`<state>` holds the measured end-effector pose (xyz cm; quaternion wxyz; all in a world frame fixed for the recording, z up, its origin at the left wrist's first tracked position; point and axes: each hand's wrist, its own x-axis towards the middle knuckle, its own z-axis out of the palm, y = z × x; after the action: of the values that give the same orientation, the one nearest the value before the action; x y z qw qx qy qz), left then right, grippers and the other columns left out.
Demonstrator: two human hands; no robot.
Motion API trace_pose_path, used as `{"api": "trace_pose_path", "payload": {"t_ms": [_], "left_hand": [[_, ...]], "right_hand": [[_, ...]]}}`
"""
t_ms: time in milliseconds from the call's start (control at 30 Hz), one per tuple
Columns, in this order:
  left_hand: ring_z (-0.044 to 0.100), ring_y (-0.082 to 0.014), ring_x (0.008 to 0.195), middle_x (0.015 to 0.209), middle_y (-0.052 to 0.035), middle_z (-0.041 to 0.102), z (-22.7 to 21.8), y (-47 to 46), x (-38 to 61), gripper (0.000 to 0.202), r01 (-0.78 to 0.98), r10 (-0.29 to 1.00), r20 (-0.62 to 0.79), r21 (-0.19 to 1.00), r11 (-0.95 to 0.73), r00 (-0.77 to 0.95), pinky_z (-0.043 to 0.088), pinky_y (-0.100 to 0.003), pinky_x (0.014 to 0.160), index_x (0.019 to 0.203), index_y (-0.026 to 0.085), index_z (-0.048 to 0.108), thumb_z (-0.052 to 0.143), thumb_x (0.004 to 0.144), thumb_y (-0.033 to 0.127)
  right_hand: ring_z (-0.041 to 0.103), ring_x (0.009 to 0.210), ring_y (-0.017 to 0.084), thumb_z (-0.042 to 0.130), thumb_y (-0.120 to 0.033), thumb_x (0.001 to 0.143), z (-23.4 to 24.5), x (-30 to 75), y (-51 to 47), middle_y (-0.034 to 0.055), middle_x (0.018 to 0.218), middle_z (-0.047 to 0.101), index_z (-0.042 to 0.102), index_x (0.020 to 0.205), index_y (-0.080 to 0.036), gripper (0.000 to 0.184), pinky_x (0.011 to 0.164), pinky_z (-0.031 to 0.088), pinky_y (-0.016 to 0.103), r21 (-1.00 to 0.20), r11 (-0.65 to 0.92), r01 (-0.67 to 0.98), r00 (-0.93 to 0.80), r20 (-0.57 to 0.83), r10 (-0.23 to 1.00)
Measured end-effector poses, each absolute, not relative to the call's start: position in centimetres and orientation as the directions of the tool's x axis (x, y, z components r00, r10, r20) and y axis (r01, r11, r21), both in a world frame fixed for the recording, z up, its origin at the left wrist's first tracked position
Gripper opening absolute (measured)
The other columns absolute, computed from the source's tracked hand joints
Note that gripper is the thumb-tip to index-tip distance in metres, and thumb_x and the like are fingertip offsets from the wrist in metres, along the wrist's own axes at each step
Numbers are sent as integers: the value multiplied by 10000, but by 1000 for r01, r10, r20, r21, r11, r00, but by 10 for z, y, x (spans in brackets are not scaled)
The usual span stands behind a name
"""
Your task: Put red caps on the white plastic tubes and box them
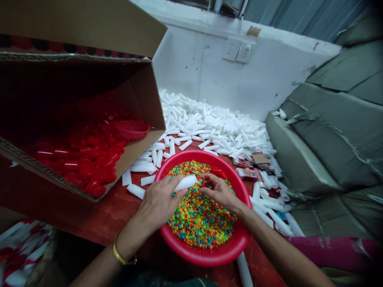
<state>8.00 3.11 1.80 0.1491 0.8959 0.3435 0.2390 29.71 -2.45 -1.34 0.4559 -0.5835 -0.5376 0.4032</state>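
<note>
- White plastic tube [186,183] gripped in the left hand [158,203], fingers wrapped around it.
- Right hand [220,192] half closed, fingertips pinching a small red cap [202,182] just beside the tube's end.
- Both hands hover over a red plastic basin [206,255] of multicoloured beads [200,215] on the table [98,215].
- Loose red caps [86,159] fill a cardboard box [146,95]; white tubes [209,123] lie heaped behind.

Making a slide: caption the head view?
Left hand holds a white plastic tube over a red basin of multicoloured beads; right hand pinches a red cap.
</note>
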Motion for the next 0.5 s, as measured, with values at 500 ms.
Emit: {"api": "trace_pose_path", "payload": {"t_ms": [500], "left_hand": [[589, -207, 875, 969, -56, 604, 4, 34, 91, 349, 472, 597, 91, 523, -709, 797, 476, -342, 751, 1229, 243, 510, 434, 902, 336]], "right_hand": [[566, 700, 153, 497, -384, 879, -2, 302, -33, 57, 835, 639, 592, 990, -162, 266, 598, 428, 262, -698, 249, 671, -182, 170, 969]]}}
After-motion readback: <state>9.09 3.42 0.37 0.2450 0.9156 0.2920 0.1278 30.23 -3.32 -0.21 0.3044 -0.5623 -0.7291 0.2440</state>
